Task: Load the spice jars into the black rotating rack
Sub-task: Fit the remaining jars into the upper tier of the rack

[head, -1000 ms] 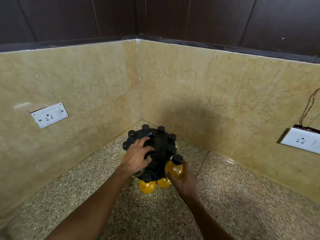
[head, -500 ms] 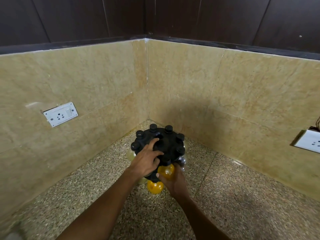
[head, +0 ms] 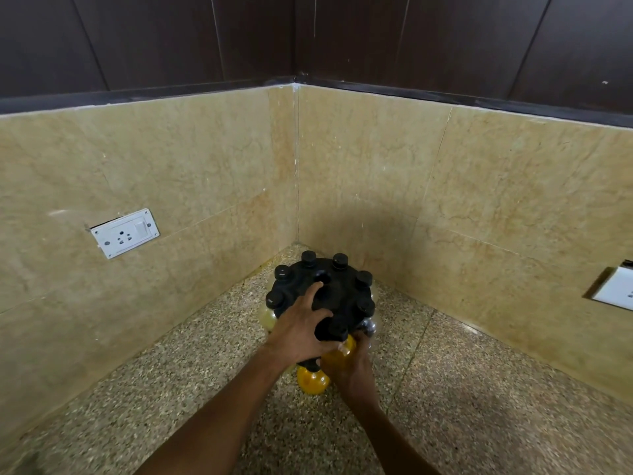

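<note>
Two hands meet at the black rotating rack [head: 337, 296], which stands on the speckled counter [head: 479, 406] in the corner where two beige stone walls join. The left hand [head: 301, 332] lies on the rack's top from its 8 o'clock side — fingers spread wide, index finger reaching toward the hole in the middle, thumb hooked over the near rim. The right hand [head: 349, 366] comes in at the rack's 6 o'clock and is wrapped around an orange-filled spice jar [head: 339, 353], holding it right against the rack's near edge; whether the jar's neck is seated in a slot is hidden by the fingers. Just below it, also at 6 o'clock, a second orange jar [head: 311, 380] hangs or rests close to the counter, partly covered by both hands.

Black jar caps [head: 339, 260] ring the rack's top from about 9 o'clock round to 4 o'clock, and pale jar bodies show under the rim at 8 o'clock and 4 o'clock.

On the left wall, at the rack's 10 o'clock, sits a white socket plate [head: 125, 233]; another white socket [head: 613, 291] is on the right wall at 3 o'clock — well apart from the rack.
</note>
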